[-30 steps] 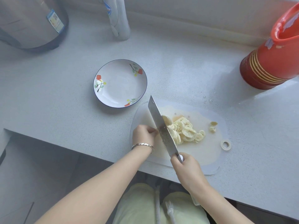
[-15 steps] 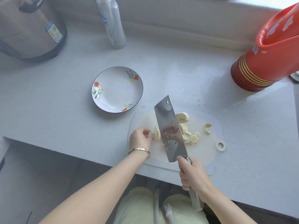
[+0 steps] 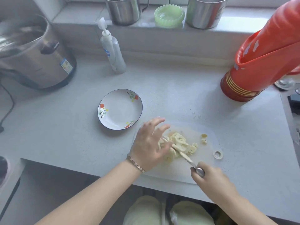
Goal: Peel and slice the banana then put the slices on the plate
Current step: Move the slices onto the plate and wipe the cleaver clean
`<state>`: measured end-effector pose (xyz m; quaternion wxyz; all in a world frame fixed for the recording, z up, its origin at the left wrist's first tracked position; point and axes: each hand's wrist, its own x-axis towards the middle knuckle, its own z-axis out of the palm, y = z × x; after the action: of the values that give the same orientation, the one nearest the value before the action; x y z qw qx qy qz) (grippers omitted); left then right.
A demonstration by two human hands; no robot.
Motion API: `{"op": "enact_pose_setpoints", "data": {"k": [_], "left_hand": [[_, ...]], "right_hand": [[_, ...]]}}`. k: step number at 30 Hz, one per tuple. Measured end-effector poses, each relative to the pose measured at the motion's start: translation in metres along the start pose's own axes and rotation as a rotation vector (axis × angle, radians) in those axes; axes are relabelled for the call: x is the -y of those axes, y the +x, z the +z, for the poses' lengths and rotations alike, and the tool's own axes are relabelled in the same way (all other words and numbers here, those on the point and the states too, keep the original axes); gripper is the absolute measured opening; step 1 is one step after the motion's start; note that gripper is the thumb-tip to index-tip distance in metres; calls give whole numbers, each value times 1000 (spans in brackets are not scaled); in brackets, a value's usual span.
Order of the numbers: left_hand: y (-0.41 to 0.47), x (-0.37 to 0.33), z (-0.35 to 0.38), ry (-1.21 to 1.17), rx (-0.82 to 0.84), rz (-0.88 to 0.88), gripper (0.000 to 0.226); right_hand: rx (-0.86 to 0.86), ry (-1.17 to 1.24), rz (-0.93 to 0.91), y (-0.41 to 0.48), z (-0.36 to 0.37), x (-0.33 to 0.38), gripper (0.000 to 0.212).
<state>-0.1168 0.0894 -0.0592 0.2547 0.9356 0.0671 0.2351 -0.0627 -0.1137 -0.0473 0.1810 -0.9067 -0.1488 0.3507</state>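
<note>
A heap of pale banana slices [image 3: 180, 144] lies on the translucent cutting board [image 3: 204, 159] near the counter's front edge. The cleaver [image 3: 183, 155] lies almost flat under the heap, edge-on to me, with slices resting on its blade. My right hand [image 3: 209, 179] is shut on its steel handle. My left hand [image 3: 150, 144] hovers with fingers spread at the left side of the heap, touching the slices. The white plate [image 3: 120, 109] with red flower prints sits just beyond the board to the left, with nothing on it.
A red thermos jug [image 3: 263, 59] stands at the right, a clear pump bottle [image 3: 112, 49] behind the plate, a steel cooker [image 3: 32, 56] at the left. Steel pots and a green glass dish [image 3: 169, 15] line the back ledge. Two stray banana bits [image 3: 204, 138] lie on the board's right.
The cleaver went from cutting upright, to lifted with its flat side showing, to lying low under the slices. My left hand opened and moved onto the heap. The camera tilted up.
</note>
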Motion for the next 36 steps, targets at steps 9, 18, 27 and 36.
{"op": "enact_pose_setpoints", "data": {"k": [9,18,27,36], "left_hand": [[11,-12,5,124,776,-83,88],[19,15,-18,143,855,-224,56],[33,104,-58,205,957,-282,54],[64,195,-60,177,1121,-403,58]], "right_hand": [[-83,-382,-204,16,-10,-15,16],[-250,-702,-586,61,-28,32,33],[-254,-721,-695,122,-1,119,46],[-313,-767,-853,153,18,160,37]]}}
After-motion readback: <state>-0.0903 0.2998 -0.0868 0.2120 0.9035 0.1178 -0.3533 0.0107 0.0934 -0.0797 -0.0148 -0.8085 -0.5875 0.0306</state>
